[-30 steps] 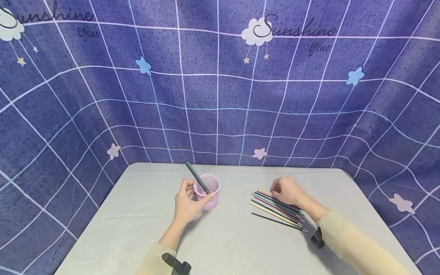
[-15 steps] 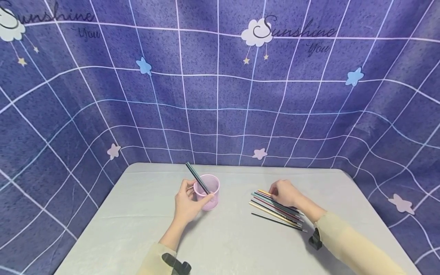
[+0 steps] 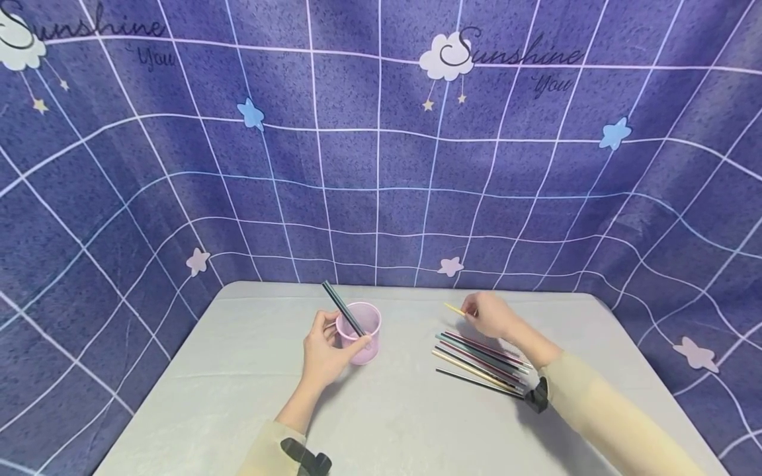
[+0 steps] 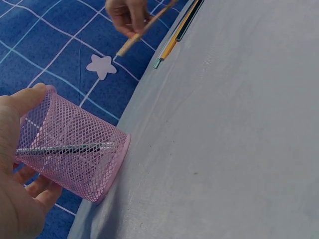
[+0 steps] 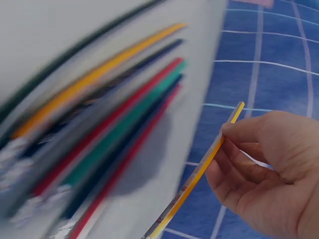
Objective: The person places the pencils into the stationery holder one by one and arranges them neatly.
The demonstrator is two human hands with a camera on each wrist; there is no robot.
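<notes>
My left hand grips a pink mesh pencil cup by its side, thumb at the rim. The cup stands on the table with dark green pencils leaning in it toward the left. In the left wrist view the mesh shows the pencils' lower ends inside. My right hand pinches a yellow pencil between thumb and fingers, raised above the table. Below that hand lies a row of several pencils in red, green, yellow and dark colours, side by side and slanted.
A pale grey cloth covers the table. Behind it hangs a blue grid-patterned curtain with stars and clouds, which also runs along both sides. A black wrist strap sits on the right sleeve close to the pencils' ends.
My right hand has picked the yellow pencil from the far side of the row and lifted it up and away. The left hand and the cup have stayed put.
</notes>
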